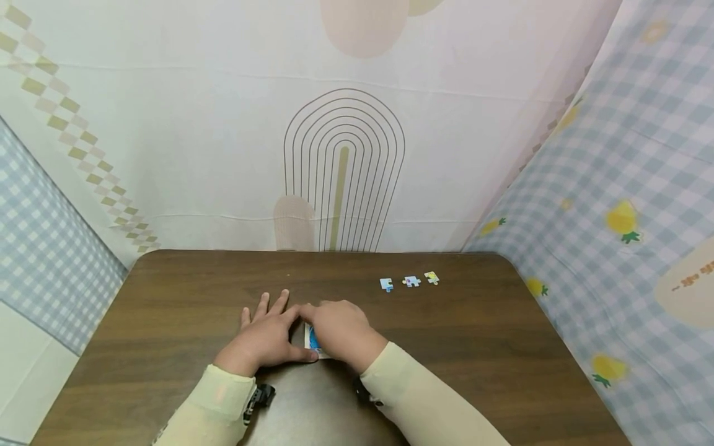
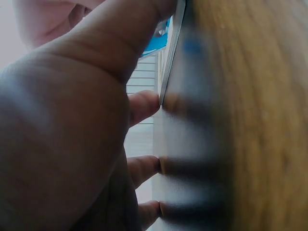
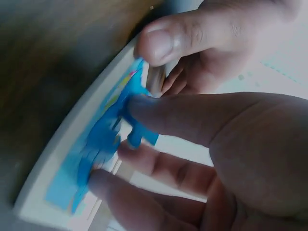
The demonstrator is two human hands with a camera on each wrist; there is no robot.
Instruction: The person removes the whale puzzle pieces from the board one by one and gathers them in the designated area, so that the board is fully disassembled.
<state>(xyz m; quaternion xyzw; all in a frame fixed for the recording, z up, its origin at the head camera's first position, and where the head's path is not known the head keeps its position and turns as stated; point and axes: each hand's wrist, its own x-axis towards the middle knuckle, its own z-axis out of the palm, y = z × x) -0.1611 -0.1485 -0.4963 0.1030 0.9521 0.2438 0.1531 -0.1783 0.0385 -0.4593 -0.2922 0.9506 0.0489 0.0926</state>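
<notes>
A small white-rimmed puzzle board (image 3: pixel 37 192) with a blue picture lies on the table, mostly covered by both hands in the head view. My left hand (image 1: pixel 263 339) is spread beside it, fingers straight on the wood, its thumb (image 3: pixel 161 43) at the board's near corner. Over the board, my right hand (image 1: pixel 343 331) pinches a blue jigsaw piece (image 3: pixel 136 131) between thumb and fingers. That piece's tab sticks out past the thumb in the right wrist view. From the left wrist, the board's edge (image 2: pixel 173 53) shows as a thin strip.
Three loose jigsaw pieces lie toward the back of the brown wooden table (image 1: pixel 474 347): a light blue one (image 1: pixel 386 284), a bluish patterned one (image 1: pixel 411 281) and a yellow one (image 1: pixel 431 277). A patterned curtain (image 1: pixel 223 142) hangs behind the table's far edge.
</notes>
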